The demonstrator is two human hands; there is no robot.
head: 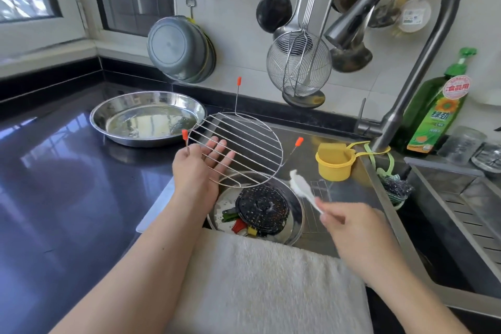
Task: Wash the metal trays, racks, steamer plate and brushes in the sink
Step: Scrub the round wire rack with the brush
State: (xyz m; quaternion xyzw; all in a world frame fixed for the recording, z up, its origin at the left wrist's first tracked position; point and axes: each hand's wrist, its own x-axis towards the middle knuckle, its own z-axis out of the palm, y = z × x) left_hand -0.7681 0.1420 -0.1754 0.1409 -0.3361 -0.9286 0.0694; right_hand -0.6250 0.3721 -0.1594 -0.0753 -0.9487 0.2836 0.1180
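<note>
Wire catches my eye first: a round steel wire rack [235,150] with orange-tipped legs pointing up, held above the sink [349,192]. My left hand [199,165] is under its nine o'clock edge, thumb and forefinger pinching one leg just below the orange tip, the other fingers straight and spread beneath the bars. At four o'clock from the rack, my right hand [349,228] pinches the handle of a small white brush [303,188], its foamy head just beside the rack's lower rim; I can't tell whether they touch.

Down in the sink, directly under the rack, a round metal basin [294,221] holds a dark perforated steamer plate [261,210], plus green, red and yellow bits I can't identify. A second wire rack [320,190] lies flat on the sink floor, mostly hidden. A shallow round steel tray [147,118] sits on the black counter [67,171] at ten o'clock, looking wet. A yellow plastic cup [334,161] hangs on the far sink wall. A white towel [265,285] drapes the near edge, covering the basin's front.
</note>
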